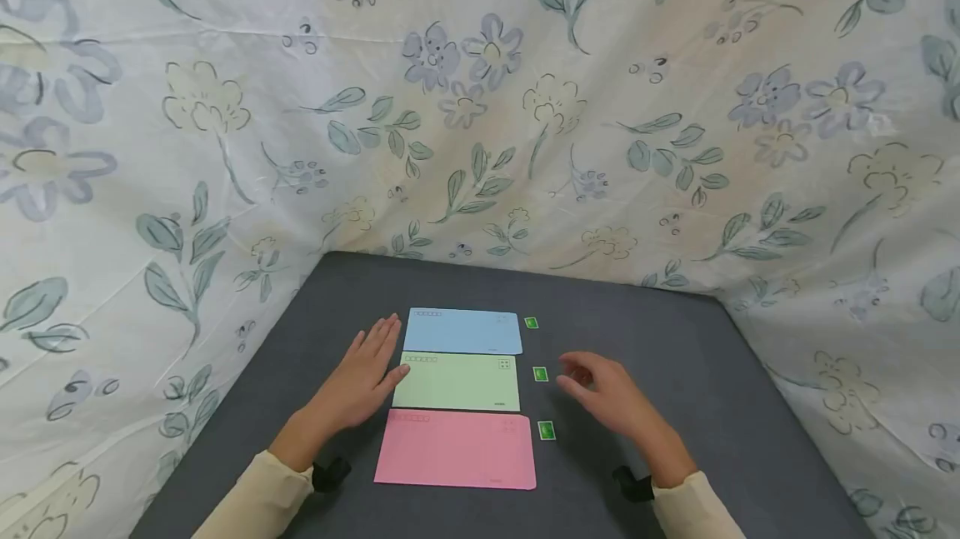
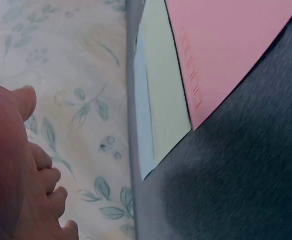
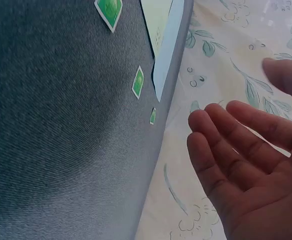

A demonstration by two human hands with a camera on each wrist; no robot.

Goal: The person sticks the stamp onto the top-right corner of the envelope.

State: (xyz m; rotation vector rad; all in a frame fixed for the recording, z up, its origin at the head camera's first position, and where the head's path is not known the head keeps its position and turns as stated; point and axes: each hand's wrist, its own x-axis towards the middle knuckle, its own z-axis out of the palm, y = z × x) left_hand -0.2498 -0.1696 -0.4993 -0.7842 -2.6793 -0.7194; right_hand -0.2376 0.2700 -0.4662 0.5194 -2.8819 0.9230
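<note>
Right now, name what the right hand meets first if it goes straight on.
Most likely the middle green stamp, just left of the right hand; the hand's height is unclear, so it might pass above.

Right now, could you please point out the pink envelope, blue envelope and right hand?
Pink envelope [image 1: 457, 449], head view: centre of its front.
Blue envelope [image 1: 462, 331], head view: centre of its front.
Right hand [image 1: 609, 393], head view: back of the hand.

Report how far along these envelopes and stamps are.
Done: blue envelope, green envelope and pink envelope lie in a column, one green stamp beside each. In hand: nothing; left hand and right hand look empty. Left: probably sticking the stamps on; all lie off the envelopes.
</note>
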